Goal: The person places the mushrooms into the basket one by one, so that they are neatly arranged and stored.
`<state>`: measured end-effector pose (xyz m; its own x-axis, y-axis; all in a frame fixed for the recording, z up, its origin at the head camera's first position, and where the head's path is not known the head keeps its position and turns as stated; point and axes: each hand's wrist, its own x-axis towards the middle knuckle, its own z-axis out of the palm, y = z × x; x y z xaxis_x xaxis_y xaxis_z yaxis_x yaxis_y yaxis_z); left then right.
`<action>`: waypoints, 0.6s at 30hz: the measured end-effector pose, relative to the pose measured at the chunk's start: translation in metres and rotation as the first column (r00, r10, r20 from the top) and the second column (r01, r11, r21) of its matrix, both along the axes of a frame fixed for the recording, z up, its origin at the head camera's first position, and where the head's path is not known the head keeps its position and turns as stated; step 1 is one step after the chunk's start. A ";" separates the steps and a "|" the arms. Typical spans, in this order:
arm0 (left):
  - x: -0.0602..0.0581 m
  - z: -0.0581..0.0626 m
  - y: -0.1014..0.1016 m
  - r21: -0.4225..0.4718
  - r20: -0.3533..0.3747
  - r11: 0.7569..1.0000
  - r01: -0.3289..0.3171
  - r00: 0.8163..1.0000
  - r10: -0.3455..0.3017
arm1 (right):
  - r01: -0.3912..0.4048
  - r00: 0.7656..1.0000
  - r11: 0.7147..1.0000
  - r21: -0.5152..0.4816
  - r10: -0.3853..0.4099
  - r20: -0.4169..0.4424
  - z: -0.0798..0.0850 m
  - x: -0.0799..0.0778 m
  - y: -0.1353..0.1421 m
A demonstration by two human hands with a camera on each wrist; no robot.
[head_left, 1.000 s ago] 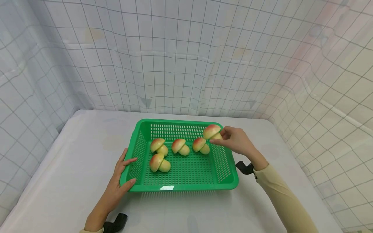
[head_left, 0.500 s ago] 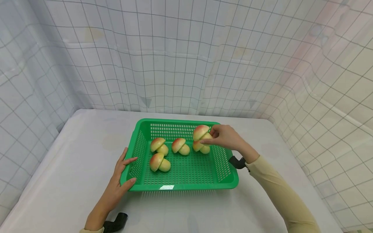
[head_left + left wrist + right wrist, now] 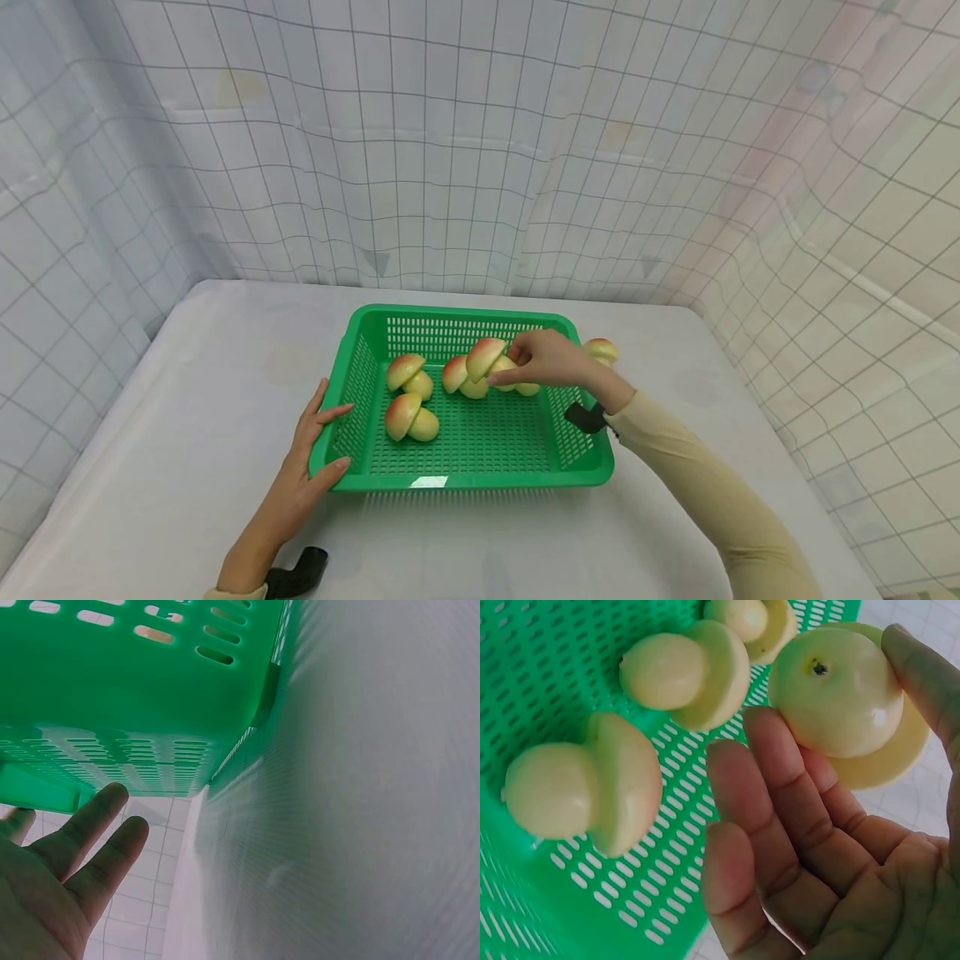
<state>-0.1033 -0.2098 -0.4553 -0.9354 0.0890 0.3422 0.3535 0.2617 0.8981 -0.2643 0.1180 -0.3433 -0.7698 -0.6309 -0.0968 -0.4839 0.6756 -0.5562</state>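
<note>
My right hand (image 3: pixel 551 360) pinches the stem of a toy mushroom (image 3: pixel 486 360) between thumb and fingers, above the inside of a green plastic basket (image 3: pixel 472 482). In the right wrist view the held mushroom's rounded stem end (image 3: pixel 840 697) faces the camera. Its cap is yellow and red. Below lie a middle mushroom (image 3: pixel 453 375), partly covered by the held one, and a right mushroom (image 3: pixel 529 389), mostly hidden. My left hand (image 3: pixel 300 475) rests at the basket's left front corner, thumb and one finger over the rim. In the left wrist view its other fingers (image 3: pixel 105 862) extend straight outside the wall.
Two more mushrooms lie at the basket's left: a back one (image 3: pixel 409 377) and a front one (image 3: pixel 411 418). Another mushroom (image 3: pixel 602 350) stands right of the basket, partly behind my right arm. A white cloth (image 3: pixel 187 433) covers the table; checked curtains (image 3: pixel 450 167) enclose it.
My right hand has carried the mushroom leftward from the basket's right rim to over the middle. The mushroom outside at right has come into sight. The left hand and basket stay put.
</note>
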 end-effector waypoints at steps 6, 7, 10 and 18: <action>0.000 0.000 -0.001 -0.006 0.003 1.000 -0.001 1.000 0.001 | -0.089 0.994 0.995 0.037 0.086 0.060 -0.010 -0.002 -0.014; 0.000 0.000 -0.001 -0.006 0.002 1.000 0.000 1.000 0.000 | -0.100 0.993 0.994 0.045 0.097 0.069 -0.013 -0.003 -0.016; 0.000 0.000 0.000 -0.007 -0.003 1.000 0.003 1.000 -0.003 | -0.133 0.988 0.989 0.071 0.127 0.087 -0.019 -0.004 -0.022; 0.000 -0.001 -0.001 0.007 0.000 1.000 0.010 1.000 -0.010 | -0.206 0.975 0.972 0.112 0.195 0.106 -0.034 -0.003 -0.033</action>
